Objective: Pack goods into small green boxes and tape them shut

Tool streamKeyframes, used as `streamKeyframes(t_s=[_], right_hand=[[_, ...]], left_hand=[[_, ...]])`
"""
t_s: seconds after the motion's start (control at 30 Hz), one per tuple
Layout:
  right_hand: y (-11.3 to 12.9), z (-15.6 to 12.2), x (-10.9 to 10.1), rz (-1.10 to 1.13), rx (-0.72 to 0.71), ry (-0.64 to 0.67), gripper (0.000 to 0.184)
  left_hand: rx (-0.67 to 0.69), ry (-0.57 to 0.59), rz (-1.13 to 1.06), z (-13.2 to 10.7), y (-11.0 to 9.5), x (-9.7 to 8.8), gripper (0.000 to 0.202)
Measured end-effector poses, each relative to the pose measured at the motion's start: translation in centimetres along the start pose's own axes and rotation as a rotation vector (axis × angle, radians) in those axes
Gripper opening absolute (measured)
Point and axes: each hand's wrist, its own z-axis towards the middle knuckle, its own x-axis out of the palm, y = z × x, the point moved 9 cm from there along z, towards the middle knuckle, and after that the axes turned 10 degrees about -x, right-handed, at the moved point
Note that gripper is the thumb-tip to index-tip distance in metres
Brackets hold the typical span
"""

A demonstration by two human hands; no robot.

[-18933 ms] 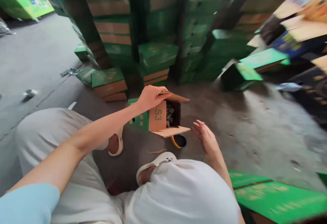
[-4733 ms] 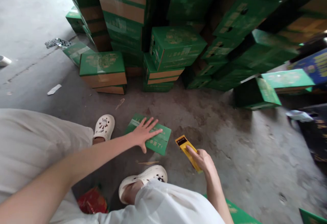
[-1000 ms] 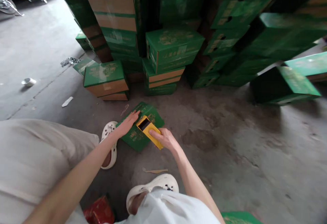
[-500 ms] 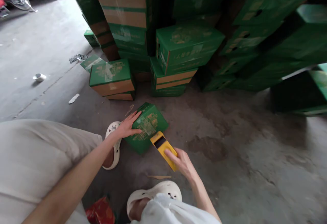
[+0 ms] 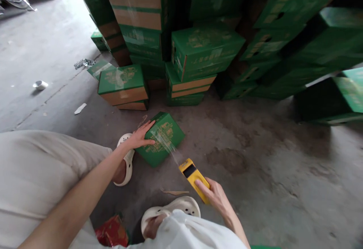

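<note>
A small green carton (image 5: 163, 137) lies on the concrete floor between my feet and the stacked boxes. My left hand (image 5: 139, 137) lies flat on its left edge, fingers stretched out. My right hand (image 5: 215, 198) is closed round a yellow tape dispenser (image 5: 194, 178), held off the box to its lower right. A strip of clear tape (image 5: 167, 147) runs from the dispenser's head across the carton's top.
Stacks of green and brown cartons (image 5: 198, 52) fill the back and right. A lone carton (image 5: 121, 86) stands at the left. My white clogs (image 5: 170, 213) and a red packet (image 5: 112, 232) are near my knees. Scraps (image 5: 80, 108) lie on the grey floor.
My right hand has drawn the dispenser back from the carton toward me, trailing tape across the top. My left hand stays pressed on the box.
</note>
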Motion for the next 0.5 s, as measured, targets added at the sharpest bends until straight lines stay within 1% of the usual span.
streamKeyframes(t_s=[0.07,0.13,0.23,0.27,0.33,0.4,0.43,0.5], right_hand=[[-0.5,0.8,0.3,-0.038,0.014,-0.02,0.058],[-0.4,2.5,0.8,-0.077,0.041,-0.017,0.058],[0.8,5.8,1.8,-0.086,0.096,0.029,0.055],[1.4,6.9,2.2,-0.076,0.105,0.048,0.054],[2.7,8.8,2.6,-0.069,0.1,0.072,0.053],[4.3,10.2,2.7,-0.083,0.046,0.077,0.053],[4.9,10.7,2.7,-0.084,0.013,0.071,0.054],[5.5,11.0,2.8,-0.059,-0.031,0.05,0.055]], left_hand=[[-0.005,0.003,-0.02,0.2,0.2,-0.1,0.111],[-0.001,0.018,-0.05,0.2,0.2,-0.2,0.113],[0.005,0.063,-0.093,0.4,0.0,-0.4,0.119],[-0.016,0.082,-0.108,0.6,0.0,-0.5,0.121],[-0.129,0.114,-0.146,1.4,0.8,-0.8,0.118],[-0.29,0.13,-0.183,2.5,2.0,-1.2,0.109],[-0.346,0.13,-0.194,3.0,2.5,-1.3,0.106],[-0.376,0.122,-0.191,3.9,2.9,-1.5,0.104]])
